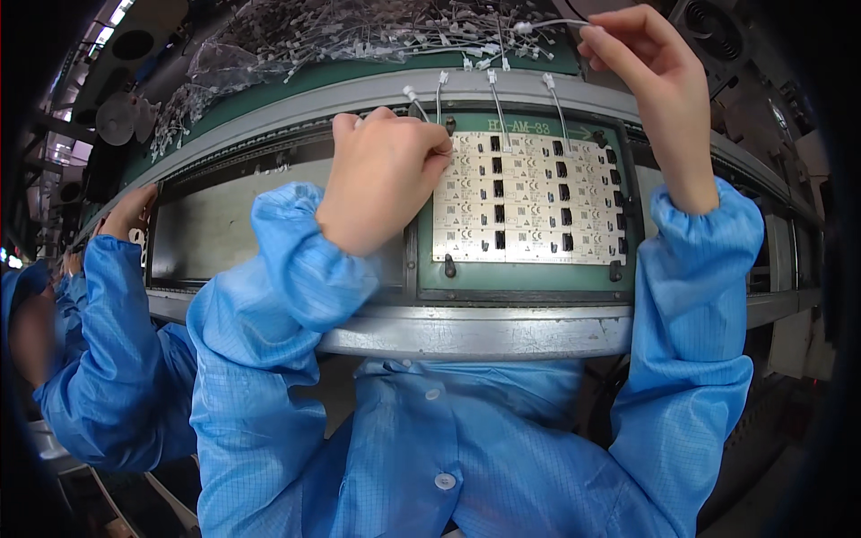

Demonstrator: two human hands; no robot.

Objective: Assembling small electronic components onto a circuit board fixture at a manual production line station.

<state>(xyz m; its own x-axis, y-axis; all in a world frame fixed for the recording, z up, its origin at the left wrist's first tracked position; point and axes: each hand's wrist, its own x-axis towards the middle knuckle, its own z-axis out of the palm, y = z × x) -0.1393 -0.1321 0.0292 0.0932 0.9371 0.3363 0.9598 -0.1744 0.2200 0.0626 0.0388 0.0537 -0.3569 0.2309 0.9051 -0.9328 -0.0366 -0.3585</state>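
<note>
My left hand [386,175] is closed in a pinch at the upper left corner of a panel of white circuit boards [529,218]. A short white connector cable [413,97] runs down behind its fingers; the pinched end is hidden. My right hand [659,81] is raised beyond the panel's upper right, its thumb and finger closed on another white cable [556,22] that stretches left to a plug over the pile. The boards carry rows of black components and sit in a green fixture [529,282]. More white cables [496,103] rise from the panel's top, their free plugs resting on the metal rail.
Beyond the metal rail [359,97], a loose heap of white cables [359,40] lies on clear plastic over a green surface. The conveyor's near rail [484,334] crosses before me. To the left, another person in a blue sleeve [117,305] reaches onto the line.
</note>
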